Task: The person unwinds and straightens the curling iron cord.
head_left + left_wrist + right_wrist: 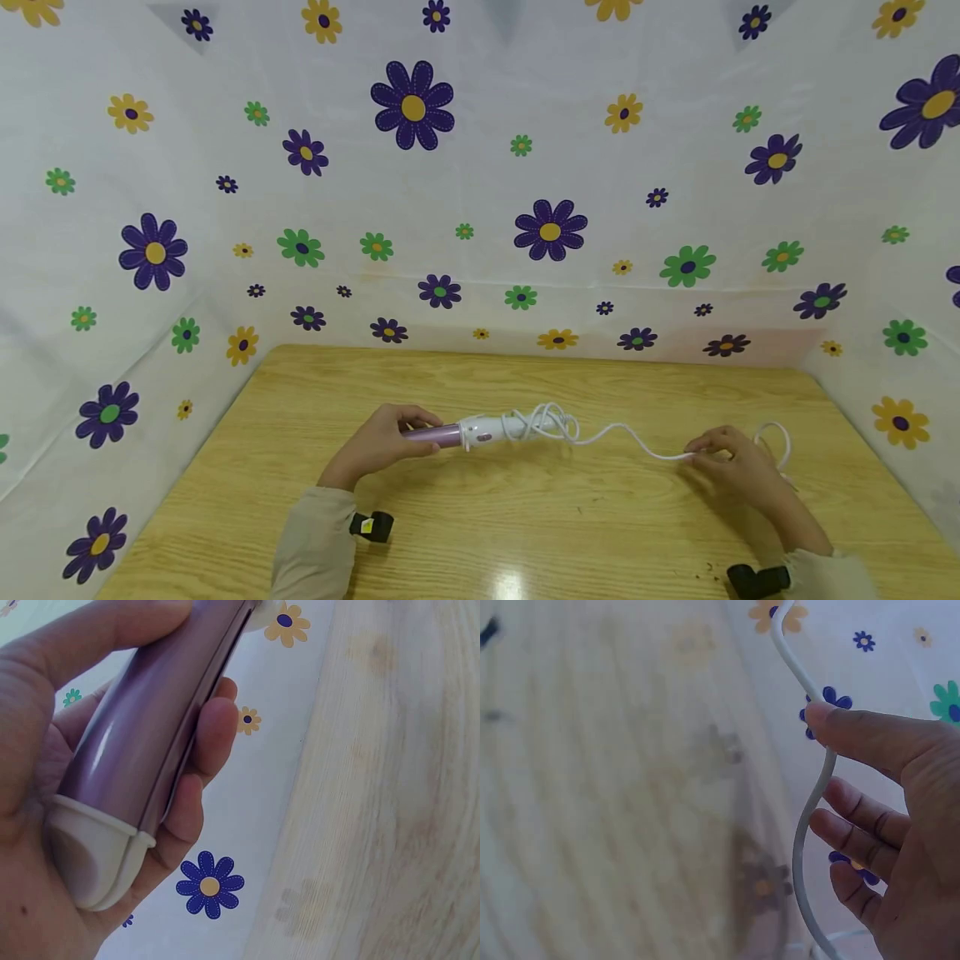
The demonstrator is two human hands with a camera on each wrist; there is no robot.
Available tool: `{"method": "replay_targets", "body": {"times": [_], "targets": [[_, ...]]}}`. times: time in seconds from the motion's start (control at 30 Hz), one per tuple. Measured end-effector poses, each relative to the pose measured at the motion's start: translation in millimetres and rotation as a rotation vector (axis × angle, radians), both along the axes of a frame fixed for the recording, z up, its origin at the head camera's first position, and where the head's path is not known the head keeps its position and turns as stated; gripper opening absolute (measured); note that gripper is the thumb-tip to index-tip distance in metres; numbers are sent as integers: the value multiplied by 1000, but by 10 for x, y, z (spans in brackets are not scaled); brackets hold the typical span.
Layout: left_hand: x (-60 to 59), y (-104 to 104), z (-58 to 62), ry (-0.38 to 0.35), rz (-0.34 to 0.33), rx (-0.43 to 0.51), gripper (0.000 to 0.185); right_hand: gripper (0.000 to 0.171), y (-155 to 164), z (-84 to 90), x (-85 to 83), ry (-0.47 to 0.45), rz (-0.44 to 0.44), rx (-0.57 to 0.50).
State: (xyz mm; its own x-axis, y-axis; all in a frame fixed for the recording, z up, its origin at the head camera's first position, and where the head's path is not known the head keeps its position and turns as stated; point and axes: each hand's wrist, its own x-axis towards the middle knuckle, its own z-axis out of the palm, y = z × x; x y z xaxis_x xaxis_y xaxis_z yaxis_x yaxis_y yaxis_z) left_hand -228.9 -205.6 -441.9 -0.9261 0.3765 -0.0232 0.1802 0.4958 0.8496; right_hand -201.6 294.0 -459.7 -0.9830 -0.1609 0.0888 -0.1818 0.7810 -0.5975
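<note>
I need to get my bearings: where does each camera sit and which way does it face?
Head: above, facing forward and down at the table; both hands and sleeves show.
Left wrist: beside the left hand, whose fingers grip the purple hair iron.
Right wrist: beside the right hand, which holds the white cord.
Shared: the head view also shows the iron and the cord.

Your sleeves: beige, long, soft cloth. Black strap box on each wrist; left one (372,526) has small yellow sticker, right one (757,579) plain. Your hands bare.
</note>
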Motion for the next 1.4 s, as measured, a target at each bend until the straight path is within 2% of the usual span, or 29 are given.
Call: {"method": "replay_targets", "body": {"times": [0.1, 0.2, 0.47, 0.73, 0.93, 1.13, 1.4], "targets": [[-2, 6, -4, -1, -6, -3, 34, 20, 25, -47, -9, -90, 18, -47], [0, 14, -8, -5, -15, -6, 34, 21, 46, -76, -19, -126, 27, -71], [25, 18, 38, -9, -5, -16, 33, 19, 45, -84, -40, -100, 39, -55], [17, 14, 28, -17, -14, -17, 33, 29, -121, 172, -10, -33, 60, -69], [7, 14, 10, -21, -28, -6, 33, 31, -357, 304, -55, -32, 161, -105], [9, 22, 7, -23, -28, -5, 33, 35, -623, 273, -121, -138, 214, -177], [7, 21, 6, -22, -33, 0, 34, 31, -801, 197, -162, -116, 249, -124]]}}
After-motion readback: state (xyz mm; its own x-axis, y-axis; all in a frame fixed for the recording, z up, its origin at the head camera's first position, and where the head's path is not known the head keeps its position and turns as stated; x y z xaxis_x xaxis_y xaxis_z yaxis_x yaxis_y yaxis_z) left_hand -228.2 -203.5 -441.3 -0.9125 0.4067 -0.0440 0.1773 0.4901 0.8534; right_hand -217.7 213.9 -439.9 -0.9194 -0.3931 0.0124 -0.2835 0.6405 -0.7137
